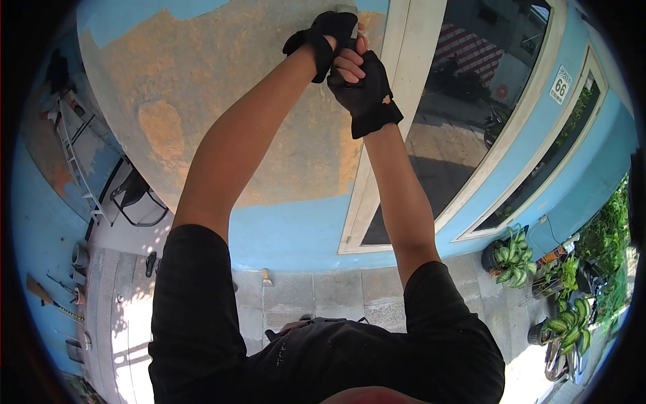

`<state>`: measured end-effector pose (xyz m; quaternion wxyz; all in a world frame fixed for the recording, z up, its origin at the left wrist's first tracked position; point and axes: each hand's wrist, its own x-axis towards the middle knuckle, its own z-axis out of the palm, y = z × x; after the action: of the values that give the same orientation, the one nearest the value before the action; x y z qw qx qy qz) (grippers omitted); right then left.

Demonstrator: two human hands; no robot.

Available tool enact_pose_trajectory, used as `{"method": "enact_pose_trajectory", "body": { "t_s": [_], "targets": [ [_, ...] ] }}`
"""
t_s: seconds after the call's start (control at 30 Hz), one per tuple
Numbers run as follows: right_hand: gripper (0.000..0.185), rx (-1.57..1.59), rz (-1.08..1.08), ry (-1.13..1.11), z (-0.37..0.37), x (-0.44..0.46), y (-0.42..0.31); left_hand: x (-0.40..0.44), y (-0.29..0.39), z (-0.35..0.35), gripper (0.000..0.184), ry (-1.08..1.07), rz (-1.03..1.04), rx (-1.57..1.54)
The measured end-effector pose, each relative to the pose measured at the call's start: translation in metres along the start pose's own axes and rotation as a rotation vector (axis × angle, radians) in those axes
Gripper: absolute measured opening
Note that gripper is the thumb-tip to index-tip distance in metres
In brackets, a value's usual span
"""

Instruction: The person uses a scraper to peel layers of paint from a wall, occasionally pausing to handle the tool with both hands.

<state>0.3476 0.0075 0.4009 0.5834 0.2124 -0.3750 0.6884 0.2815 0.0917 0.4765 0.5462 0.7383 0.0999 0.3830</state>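
My left hand (333,30), in a black fingerless glove, is raised against the upper wall (269,101) close to the window frame. Its fingers curl over a small grey piece (346,9), of which only a pale edge shows. Just below, my right hand (361,81), gloved the same way, is closed with its fingers wrapped round something hidden in the grip. The two hands touch or nearly touch. Around them the wall shows bare grey and orange patches, with light blue paint left along the top and bottom.
Right of my hands stands a cream window frame (393,81) with dark glass (464,101). A scraper or brush (267,277) lies on the paving at the wall's foot. At left are a ladder (77,158) and a black chair (138,195); potted plants (515,259) line the right.
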Motion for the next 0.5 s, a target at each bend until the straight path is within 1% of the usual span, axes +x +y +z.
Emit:
{"method": "enact_pose_trajectory", "body": {
  "t_s": [0.07,0.1,0.17,0.2,0.27,0.33,0.4,0.43,0.47,0.5],
  "targets": [
    [0.014,-0.019,-0.031,0.007,0.003,0.006,-0.001,0.001,0.007,0.002,0.042,0.071,-0.030,0.073],
    [0.014,-0.034,-0.067,0.027,0.004,0.005,-0.002,-0.001,0.007,0.003,0.042,0.065,-0.032,0.074],
    [0.013,-0.023,-0.058,0.014,0.003,0.001,0.003,-0.009,0.007,0.003,0.042,0.010,-0.084,-0.102],
    [0.013,-0.012,-0.043,-0.003,0.002,0.000,0.005,0.001,-0.006,0.001,0.042,0.011,-0.088,-0.102],
    [0.013,-0.058,-0.036,-0.013,-0.007,0.005,-0.001,0.036,-0.032,-0.013,0.044,0.068,0.077,0.092],
    [0.013,-0.111,-0.042,-0.012,-0.004,0.011,-0.009,0.010,0.007,-0.003,0.045,0.055,0.090,0.144],
    [0.012,-0.028,-0.055,-0.001,0.011,0.020,-0.012,-0.018,0.042,0.011,0.044,0.052,-0.214,-0.054],
    [0.010,-0.030,-0.069,0.021,0.012,0.017,-0.009,-0.002,0.027,0.006,0.043,0.014,-0.045,-0.050],
    [0.010,-0.029,-0.067,0.021,0.012,0.013,-0.005,0.009,0.008,-0.001,0.043,0.016,-0.045,-0.050],
    [0.012,-0.054,-0.057,0.018,0.008,0.008,-0.002,0.004,0.006,-0.001,0.043,0.007,-0.015,-0.030]
  ]
}}
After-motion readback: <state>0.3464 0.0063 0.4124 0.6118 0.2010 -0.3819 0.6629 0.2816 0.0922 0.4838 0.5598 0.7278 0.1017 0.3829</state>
